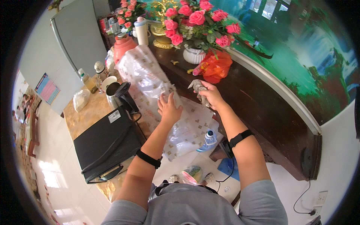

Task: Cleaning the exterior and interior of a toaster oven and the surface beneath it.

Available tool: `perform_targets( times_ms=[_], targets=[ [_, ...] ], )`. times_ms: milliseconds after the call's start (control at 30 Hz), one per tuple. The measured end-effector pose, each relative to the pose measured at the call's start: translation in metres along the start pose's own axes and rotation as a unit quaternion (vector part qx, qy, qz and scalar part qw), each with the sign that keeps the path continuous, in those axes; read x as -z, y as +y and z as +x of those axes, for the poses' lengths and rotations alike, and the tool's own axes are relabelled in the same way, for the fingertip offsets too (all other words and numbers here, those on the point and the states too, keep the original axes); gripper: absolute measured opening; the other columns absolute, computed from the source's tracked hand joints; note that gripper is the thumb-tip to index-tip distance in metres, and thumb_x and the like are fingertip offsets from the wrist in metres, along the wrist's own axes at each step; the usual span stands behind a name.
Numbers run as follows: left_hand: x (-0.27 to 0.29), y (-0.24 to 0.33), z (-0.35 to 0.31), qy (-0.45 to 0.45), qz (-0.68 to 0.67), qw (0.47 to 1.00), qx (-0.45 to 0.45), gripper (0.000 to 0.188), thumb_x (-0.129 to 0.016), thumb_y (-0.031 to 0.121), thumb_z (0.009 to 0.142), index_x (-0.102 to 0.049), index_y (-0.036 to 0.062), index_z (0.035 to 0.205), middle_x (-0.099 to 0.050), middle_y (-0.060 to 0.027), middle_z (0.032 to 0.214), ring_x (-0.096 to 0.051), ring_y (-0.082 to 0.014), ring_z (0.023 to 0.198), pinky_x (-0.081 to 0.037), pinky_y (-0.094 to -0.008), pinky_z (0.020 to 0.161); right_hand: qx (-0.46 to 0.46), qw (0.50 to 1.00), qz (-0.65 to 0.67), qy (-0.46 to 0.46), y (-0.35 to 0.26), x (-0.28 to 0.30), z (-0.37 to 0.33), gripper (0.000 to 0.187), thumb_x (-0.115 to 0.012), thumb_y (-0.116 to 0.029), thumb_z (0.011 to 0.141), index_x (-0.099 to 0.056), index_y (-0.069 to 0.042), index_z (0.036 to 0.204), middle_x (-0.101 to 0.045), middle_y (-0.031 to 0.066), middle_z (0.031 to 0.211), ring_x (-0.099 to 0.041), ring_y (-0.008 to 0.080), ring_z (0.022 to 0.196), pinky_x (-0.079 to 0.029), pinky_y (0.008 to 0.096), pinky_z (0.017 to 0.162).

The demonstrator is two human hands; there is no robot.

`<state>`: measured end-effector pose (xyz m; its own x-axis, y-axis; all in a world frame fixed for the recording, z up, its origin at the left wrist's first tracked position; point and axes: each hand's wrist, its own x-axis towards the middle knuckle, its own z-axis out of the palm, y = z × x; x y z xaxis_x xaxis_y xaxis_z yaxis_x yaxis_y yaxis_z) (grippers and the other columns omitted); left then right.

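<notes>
My right hand (213, 96) is closed around a crumpled grey rag (197, 87), held over the front edge of the dark wooden cabinet (258, 108). With fingers spread, my left hand (169, 110) rests on or just above a translucent plastic sheet (144, 69) patterned with small brown squares. That sheet drapes between the cabinet and the table on the left, and hangs down toward the floor. Whether my left fingertips press on it is hard to see. Beyond the rag lies a red plastic bag (216, 67), beside a white ribbed vase (194, 55) of pink flowers.
On the table (80, 122) at left are a black case (108, 140), a kettle (114, 95), a bottle (87, 80) and a clear plastic bag (80, 100). A white flask (141, 32) and a gold ornament (162, 39) stand at the back. Below hangs a cable (228, 178).
</notes>
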<state>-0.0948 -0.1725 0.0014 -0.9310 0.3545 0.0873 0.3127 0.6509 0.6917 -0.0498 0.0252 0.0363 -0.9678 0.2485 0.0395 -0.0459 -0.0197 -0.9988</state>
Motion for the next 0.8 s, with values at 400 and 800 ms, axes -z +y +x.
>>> perform_targets(
  times_ms=[400,800],
  targets=[
    [-0.068,0.130,-0.032,-0.289,-0.453,0.841,-0.066,0.044,-0.062,0.012,0.083,-0.046,-0.0054,0.121,-0.063,-0.0091,0.087,-0.062,-0.0135,0.076,-0.048,-0.0257,0.064,-0.007,0.918,0.396,0.021,-0.030,0.088,-0.107,0.047,-0.042,-0.007,0.078,-0.045,-0.006,0.125,-0.056,0.0109,0.113,-0.057,0.0259,0.100,-0.048,0.0390,0.085],
    [-0.167,0.183,-0.030,-0.147,-0.306,0.915,-0.218,0.035,-0.054,-0.003,0.079,-0.055,0.0024,0.114,-0.060,-0.0127,0.103,-0.059,-0.0200,0.089,-0.047,-0.0309,0.079,0.036,0.756,-0.545,0.361,0.019,0.194,-0.153,0.043,-0.059,-0.011,0.081,-0.048,0.003,0.121,-0.043,0.0290,0.124,-0.037,0.0456,0.119,-0.031,0.0478,0.102]
  ],
)
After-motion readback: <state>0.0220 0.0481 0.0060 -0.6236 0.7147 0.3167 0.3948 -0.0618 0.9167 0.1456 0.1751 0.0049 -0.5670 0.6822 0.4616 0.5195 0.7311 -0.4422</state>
